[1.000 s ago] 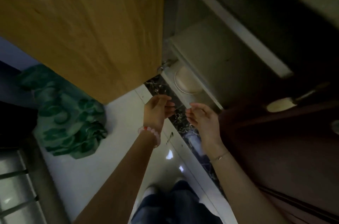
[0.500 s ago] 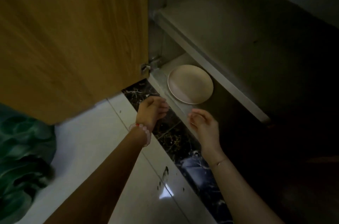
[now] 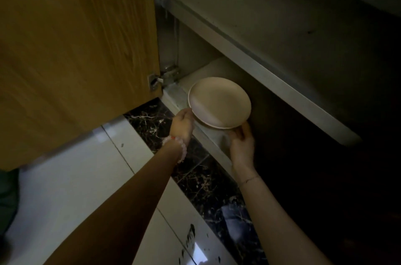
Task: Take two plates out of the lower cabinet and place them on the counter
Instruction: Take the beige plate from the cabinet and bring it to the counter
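A round beige plate (image 3: 219,103) rests at the front left of the lower cabinet's bottom shelf (image 3: 214,141). It looks like a stack, with a second rim showing under its near edge, but I cannot tell for sure. My left hand (image 3: 181,124) grips the plate's left near rim. My right hand (image 3: 242,145) holds its near right rim from below, thumb on the edge. The near edge of the plate juts over the shelf's front lip.
The wooden cabinet door (image 3: 76,47) stands open on the left, hinged (image 3: 161,79) beside the plate. A grey upper shelf (image 3: 260,52) overhangs the plate. Black marble plinth (image 3: 195,175) and white floor tiles (image 3: 76,188) lie below. The cabinet's right side is dark.
Both hands have moved forward from the shelf's front edge and closed on the plate's near rim. The view has come nearer to the cabinet.
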Demonstrator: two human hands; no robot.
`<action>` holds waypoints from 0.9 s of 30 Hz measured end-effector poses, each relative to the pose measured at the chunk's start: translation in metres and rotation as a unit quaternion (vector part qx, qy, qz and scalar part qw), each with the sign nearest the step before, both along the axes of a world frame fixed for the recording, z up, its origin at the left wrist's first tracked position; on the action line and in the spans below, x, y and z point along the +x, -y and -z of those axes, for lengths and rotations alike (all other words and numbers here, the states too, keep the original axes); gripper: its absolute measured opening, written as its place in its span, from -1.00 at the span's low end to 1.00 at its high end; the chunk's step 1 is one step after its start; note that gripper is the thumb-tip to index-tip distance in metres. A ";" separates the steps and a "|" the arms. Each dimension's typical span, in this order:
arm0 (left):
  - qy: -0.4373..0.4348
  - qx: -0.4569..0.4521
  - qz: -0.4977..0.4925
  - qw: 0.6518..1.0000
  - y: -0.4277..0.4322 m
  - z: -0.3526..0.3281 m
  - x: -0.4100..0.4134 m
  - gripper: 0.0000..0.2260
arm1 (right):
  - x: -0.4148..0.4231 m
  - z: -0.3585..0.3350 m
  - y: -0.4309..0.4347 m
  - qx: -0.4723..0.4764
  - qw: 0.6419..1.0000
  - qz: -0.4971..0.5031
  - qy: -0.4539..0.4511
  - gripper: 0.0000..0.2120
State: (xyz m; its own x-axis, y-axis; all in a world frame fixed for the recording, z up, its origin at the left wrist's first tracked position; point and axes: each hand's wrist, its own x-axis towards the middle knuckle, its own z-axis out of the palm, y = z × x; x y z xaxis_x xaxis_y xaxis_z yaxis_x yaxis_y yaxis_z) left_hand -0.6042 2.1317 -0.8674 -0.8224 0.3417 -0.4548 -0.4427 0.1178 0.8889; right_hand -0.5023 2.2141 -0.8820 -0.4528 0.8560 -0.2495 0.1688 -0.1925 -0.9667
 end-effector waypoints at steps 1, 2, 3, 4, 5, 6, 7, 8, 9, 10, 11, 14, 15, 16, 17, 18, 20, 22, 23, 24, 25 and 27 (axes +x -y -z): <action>0.016 0.014 -0.003 1.000 -0.002 0.001 -0.001 -0.70 | -0.002 0.002 0.000 0.003 1.000 0.000 -0.002 -0.52; 0.030 0.025 -0.004 0.999 -0.003 0.002 -0.003 -0.70 | -0.004 0.004 0.000 0.005 1.000 0.006 -0.004 -0.52; 0.043 0.035 -0.004 0.998 -0.004 0.004 -0.005 -0.70 | -0.006 0.006 0.000 0.003 1.000 0.019 -0.006 -0.52; 0.056 0.049 -0.006 0.997 -0.005 0.006 -0.007 -0.70 | -0.009 0.008 -0.002 -0.004 0.999 0.037 -0.008 -0.52; 0.070 0.062 -0.008 0.996 -0.006 0.008 -0.008 -0.69 | -0.012 0.010 -0.003 -0.015 0.998 0.056 -0.010 -0.52; 0.079 0.069 -0.010 0.994 -0.007 0.011 -0.010 -0.69 | -0.015 0.012 -0.005 -0.029 0.997 0.072 -0.016 -0.54; 0.082 0.067 -0.011 0.994 -0.009 0.013 -0.011 -0.69 | -0.018 0.014 -0.007 -0.039 0.996 0.080 -0.023 -0.57; 0.083 0.061 -0.014 0.995 -0.011 0.016 -0.012 -0.69 | -0.021 0.016 -0.008 -0.043 0.995 0.084 -0.026 -0.59; 0.081 0.052 -0.015 0.995 -0.013 0.016 -0.013 -0.70 | -0.023 0.018 -0.008 -0.050 0.994 0.090 -0.028 -0.61; 0.074 0.041 -0.015 0.996 -0.016 0.018 -0.013 -0.70 | -0.025 0.020 -0.008 -0.062 0.992 0.103 -0.034 -0.62; 0.063 0.027 -0.013 0.998 -0.018 0.020 -0.014 -0.69 | -0.027 0.023 -0.007 -0.078 0.989 0.119 -0.041 -0.62; 0.041 0.004 -0.024 0.999 -0.024 0.027 -0.015 -0.67 | -0.035 0.030 -0.008 -0.092 0.983 0.156 -0.043 -0.61; 0.043 0.003 -0.034 0.999 -0.026 0.029 -0.016 -0.67 | -0.038 0.032 -0.008 -0.090 0.982 0.164 -0.038 -0.61; 0.044 0.002 -0.044 0.998 -0.028 0.031 -0.017 -0.67 | -0.040 0.033 -0.009 -0.086 0.981 0.170 -0.031 -0.61; 0.045 0.000 -0.051 0.998 -0.029 0.033 -0.017 -0.68 | -0.042 0.034 -0.009 -0.083 0.980 0.177 -0.024 -0.61; 0.045 -0.003 -0.058 0.997 -0.031 0.035 -0.017 -0.69 | -0.043 0.035 -0.010 -0.081 0.980 0.182 -0.019 -0.60; 0.048 -0.004 -0.070 0.996 -0.034 0.036 -0.017 -0.71 | -0.044 0.036 -0.010 -0.078 0.979 0.189 -0.019 -0.57; 0.046 -0.011 -0.085 0.995 -0.034 0.038 -0.016 -0.72 | -0.044 0.037 -0.010 -0.075 0.980 0.186 -0.020 -0.55; 0.041 -0.019 -0.089 0.995 -0.033 0.039 -0.015 -0.72 | -0.043 0.037 -0.009 -0.072 0.981 0.181 -0.019 -0.54; 0.040 -0.024 -0.093 0.995 -0.033 0.040 -0.014 -0.72 | -0.041 0.036 -0.008 -0.069 0.982 0.176 -0.018 -0.52; 0.041 -0.024 -0.095 0.994 -0.031 0.039 -0.012 -0.72 | -0.039 0.035 -0.007 -0.063 0.983 0.170 -0.018 -0.51; 0.051 -0.011 -0.097 0.994 -0.025 0.038 -0.010 -0.70 | -0.034 0.032 -0.004 -0.052 0.987 0.153 -0.013 -0.49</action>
State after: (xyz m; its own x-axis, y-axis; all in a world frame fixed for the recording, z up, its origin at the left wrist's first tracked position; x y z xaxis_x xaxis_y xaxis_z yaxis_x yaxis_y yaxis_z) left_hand -0.6137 2.1567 -0.9050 -0.8211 0.1710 -0.5445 -0.5465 0.0398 0.8365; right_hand -0.5367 2.2176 -0.9139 -0.1851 0.9243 -0.3339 0.0621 -0.3281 -0.9426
